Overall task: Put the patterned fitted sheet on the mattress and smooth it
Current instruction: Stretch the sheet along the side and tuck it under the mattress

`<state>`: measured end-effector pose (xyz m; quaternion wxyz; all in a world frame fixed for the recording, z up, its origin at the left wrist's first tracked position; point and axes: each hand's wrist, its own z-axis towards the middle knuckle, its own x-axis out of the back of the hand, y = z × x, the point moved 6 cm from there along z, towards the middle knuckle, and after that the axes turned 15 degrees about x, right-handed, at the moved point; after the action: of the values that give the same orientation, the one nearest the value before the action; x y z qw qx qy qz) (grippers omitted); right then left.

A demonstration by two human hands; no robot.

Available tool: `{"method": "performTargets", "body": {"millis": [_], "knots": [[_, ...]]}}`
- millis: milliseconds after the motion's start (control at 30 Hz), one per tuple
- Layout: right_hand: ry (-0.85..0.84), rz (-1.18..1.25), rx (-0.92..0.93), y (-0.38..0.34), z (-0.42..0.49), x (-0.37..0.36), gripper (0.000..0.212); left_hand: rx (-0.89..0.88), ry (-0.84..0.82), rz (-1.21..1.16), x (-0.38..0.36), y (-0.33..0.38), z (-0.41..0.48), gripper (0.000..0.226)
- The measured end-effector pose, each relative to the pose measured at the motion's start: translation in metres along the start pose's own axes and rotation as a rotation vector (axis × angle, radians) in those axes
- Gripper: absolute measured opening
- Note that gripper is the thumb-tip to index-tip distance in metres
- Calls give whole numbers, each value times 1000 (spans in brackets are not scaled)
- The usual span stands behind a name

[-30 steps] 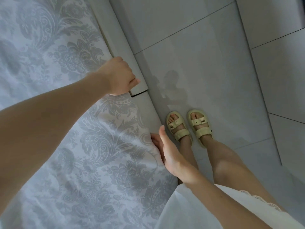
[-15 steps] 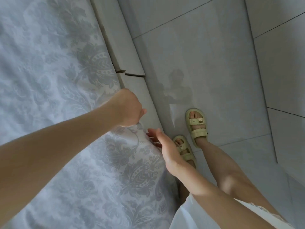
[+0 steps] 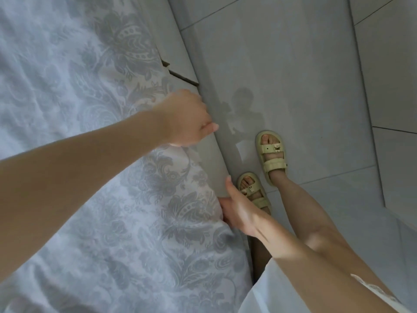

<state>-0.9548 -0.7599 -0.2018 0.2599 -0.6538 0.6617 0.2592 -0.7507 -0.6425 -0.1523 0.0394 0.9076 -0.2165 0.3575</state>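
The patterned fitted sheet (image 3: 90,199) lies spread over the mattress, filling the 9 o'clock half of the view. Left hand (image 3: 187,119): fingers curled, gripping the sheet's 3 o'clock edge. Right hand (image 3: 239,208), at 5 o'clock from it: fingers straight, tucked under that edge.

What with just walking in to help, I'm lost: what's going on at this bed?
A person standing on the tiled floor is fitting the patterned fitted sheet down one side, above the grey bed base. The left hand, curled, appears to grip the sheet's edge. The right hand has its straight fingers pressed in at the edge nearer the body. The sheet covers the top in view, with some wrinkles.
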Motion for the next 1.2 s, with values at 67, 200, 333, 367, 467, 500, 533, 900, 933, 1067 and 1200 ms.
{"method": "performTargets", "body": {"millis": [67, 200, 333, 367, 467, 500, 533, 900, 933, 1067, 1200], "knots": [[-7, 4, -12, 13, 3, -4, 87, -102, 56, 20, -3, 22, -14, 58], [64, -78, 54, 16, 31, -17, 71, -118, -135, 227, -42, 38, -32, 62], [253, 84, 86, 24, 1, 17, 91, 3, -302, 356, -56, 47, -18, 49], [376, 78, 153, 28, -8, 34, 87, 36, -341, 366, -57, 49, -14, 46], [672, -69, 401, 30, -30, 63, 58, 121, -358, 351, -59, 48, -11, 42], [675, -87, 430, 32, -32, 62, 50, 130, -319, 337, -56, 47, -15, 43], [639, -96, 431, 36, -33, 58, 44, 130, -249, 307, -51, 47, -20, 45], [303, -124, 397, 82, -52, 26, 47, -119, 7, 140, -82, 125, -80, 45], [285, -144, 348, 84, -47, 24, 49, -111, -2, 162, -81, 126, -78, 44], [223, -190, 163, 87, -13, 21, 58, -88, -14, 207, -79, 129, -71, 43], [239, -215, 43, 98, -28, 41, 84, -86, 30, 216, -78, 126, -73, 43]]}}
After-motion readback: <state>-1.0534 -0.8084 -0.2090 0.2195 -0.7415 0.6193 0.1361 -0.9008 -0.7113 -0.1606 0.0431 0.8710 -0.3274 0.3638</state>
